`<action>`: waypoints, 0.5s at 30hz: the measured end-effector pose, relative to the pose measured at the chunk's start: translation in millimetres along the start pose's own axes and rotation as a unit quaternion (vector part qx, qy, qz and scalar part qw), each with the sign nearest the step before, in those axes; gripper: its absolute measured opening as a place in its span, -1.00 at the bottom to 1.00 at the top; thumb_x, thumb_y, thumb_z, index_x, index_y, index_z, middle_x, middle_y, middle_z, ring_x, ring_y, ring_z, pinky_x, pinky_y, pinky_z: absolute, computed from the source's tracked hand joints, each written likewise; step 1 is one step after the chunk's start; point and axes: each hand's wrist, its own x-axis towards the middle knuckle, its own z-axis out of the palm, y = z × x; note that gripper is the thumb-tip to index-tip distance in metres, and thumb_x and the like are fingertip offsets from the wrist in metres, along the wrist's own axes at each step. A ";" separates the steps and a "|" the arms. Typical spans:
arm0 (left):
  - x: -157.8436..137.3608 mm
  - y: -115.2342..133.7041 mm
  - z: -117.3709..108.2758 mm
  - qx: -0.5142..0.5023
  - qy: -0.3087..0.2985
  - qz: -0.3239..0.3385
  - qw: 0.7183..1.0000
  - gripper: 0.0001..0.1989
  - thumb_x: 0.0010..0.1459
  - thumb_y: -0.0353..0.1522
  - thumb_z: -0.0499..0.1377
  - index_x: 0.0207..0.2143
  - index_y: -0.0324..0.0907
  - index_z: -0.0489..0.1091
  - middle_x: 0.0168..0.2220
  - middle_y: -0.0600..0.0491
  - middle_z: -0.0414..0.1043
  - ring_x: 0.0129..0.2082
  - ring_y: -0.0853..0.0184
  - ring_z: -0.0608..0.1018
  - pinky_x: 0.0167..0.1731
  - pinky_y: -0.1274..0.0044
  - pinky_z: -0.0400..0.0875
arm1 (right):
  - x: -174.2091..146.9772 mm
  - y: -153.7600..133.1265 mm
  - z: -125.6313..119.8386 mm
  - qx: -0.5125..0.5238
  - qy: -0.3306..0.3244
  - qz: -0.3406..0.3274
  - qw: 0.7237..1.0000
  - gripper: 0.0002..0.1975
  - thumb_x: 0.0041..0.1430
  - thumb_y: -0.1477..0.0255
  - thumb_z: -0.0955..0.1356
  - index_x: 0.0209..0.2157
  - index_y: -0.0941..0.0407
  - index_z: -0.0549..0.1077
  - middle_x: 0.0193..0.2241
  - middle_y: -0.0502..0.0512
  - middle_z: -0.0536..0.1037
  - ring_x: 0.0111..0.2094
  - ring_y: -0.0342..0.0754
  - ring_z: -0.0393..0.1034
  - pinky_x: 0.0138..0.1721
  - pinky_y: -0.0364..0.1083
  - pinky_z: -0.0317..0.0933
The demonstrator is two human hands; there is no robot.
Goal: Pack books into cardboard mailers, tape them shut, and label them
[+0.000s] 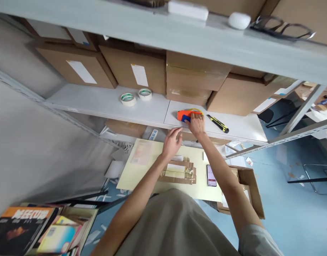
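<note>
The right hand (196, 125) reaches over a white shelf (155, 108), its fingers closed on the right end of an orange-and-blue tape dispenser (181, 115). The dispenser lies near the shelf's front edge, left of a black-and-yellow utility knife (218, 123), which rests at a slant just beside the hand. The left hand (172, 143) is at the front edge, lower and to the left — empty, its fingers loosely curved and the thumb apart from them. Whether its fingertips touch the edge, I cannot tell.

Further left on the same shelf, two rolls of tape with green-marked cores lie flat, close together: a nearer roll (128, 99) and a farther roll (145, 94). Behind them stands a row of cardboard boxes (152, 76), several with white labels.

Below the shelf is a pale yellow worktop (126, 179). A flat cardboard parcel (176, 173) with a white label and shiny tape lies on it, between the forearms. A smartphone (211, 176) with its screen lit lies right of the parcel, beside the right forearm. An open carton (255, 193) stands past the worktop's right side. On the upper shelf (126, 22) — at the top of the view — sit folded-out eyeglasses (286, 31) and a rounded white object (239, 20).
</note>
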 end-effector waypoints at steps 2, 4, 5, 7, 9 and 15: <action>-31.6 -21.6 -3.8 0.011 -0.008 -0.053 0.998 -0.64 0.45 -0.39 0.13 0.23 -0.13 0.50 0.18 -0.12 0.60 0.21 0.13 0.62 0.30 0.27 0.50 | -18.1 5.8 11.6 0.041 0.069 -0.006 0.997 -0.44 0.54 0.23 0.29 0.34 0.34 0.35 0.23 0.57 0.51 0.30 0.38 0.34 0.38 0.32 0.06; -74.7 -48.9 -7.5 0.026 -0.013 -0.134 0.991 -0.63 0.41 -0.39 0.16 0.22 -0.14 0.51 0.18 -0.14 0.60 0.20 0.09 0.62 0.30 0.23 0.50 | -54.0 11.3 27.1 0.092 0.128 0.000 0.988 -0.41 0.59 0.18 0.21 0.44 0.24 0.25 0.36 0.52 0.38 0.39 0.35 0.23 0.40 0.37 0.06; -99.2 -62.7 -9.2 0.031 -0.013 -0.183 0.983 -0.63 0.40 -0.38 0.17 0.20 -0.15 0.51 0.17 -0.15 0.60 0.18 0.08 0.64 0.28 0.22 0.53 | -78.4 13.5 37.3 0.118 0.141 0.011 0.983 -0.38 0.60 0.14 0.18 0.49 0.18 0.18 0.40 0.49 0.32 0.42 0.34 0.19 0.40 0.38 0.08; -148.9 -86.3 -12.1 0.034 -0.007 -0.284 0.958 -0.66 0.37 -0.37 0.18 0.15 -0.18 0.54 0.13 -0.18 0.62 0.12 0.07 0.67 0.21 0.22 0.58 | -136.8 16.3 62.9 0.167 0.120 0.034 0.978 -0.35 0.61 0.11 0.15 0.52 0.16 0.10 0.42 0.49 0.29 0.45 0.33 0.18 0.40 0.38 0.13; -191.3 -101.0 -13.2 0.029 -0.001 -0.365 0.930 -0.66 0.35 -0.37 0.18 0.12 -0.18 0.55 0.12 -0.18 0.64 0.08 0.09 0.69 0.18 0.23 0.61 | -199.3 16.2 92.2 0.204 0.055 0.060 0.976 -0.29 0.59 0.05 0.17 0.53 0.21 0.08 0.40 0.54 0.32 0.45 0.34 0.20 0.39 0.36 0.18; -237.3 -97.2 -0.8 0.049 -0.067 -0.429 0.899 -0.66 0.38 -0.23 0.24 0.11 -0.17 0.58 0.06 -0.17 0.69 0.04 0.09 0.72 0.16 0.30 0.59 | -316.3 5.9 155.6 0.262 -0.139 0.214 0.931 -0.17 0.52 -0.05 0.16 0.49 0.31 0.13 0.27 0.62 0.50 0.23 0.41 0.52 0.13 0.25 0.48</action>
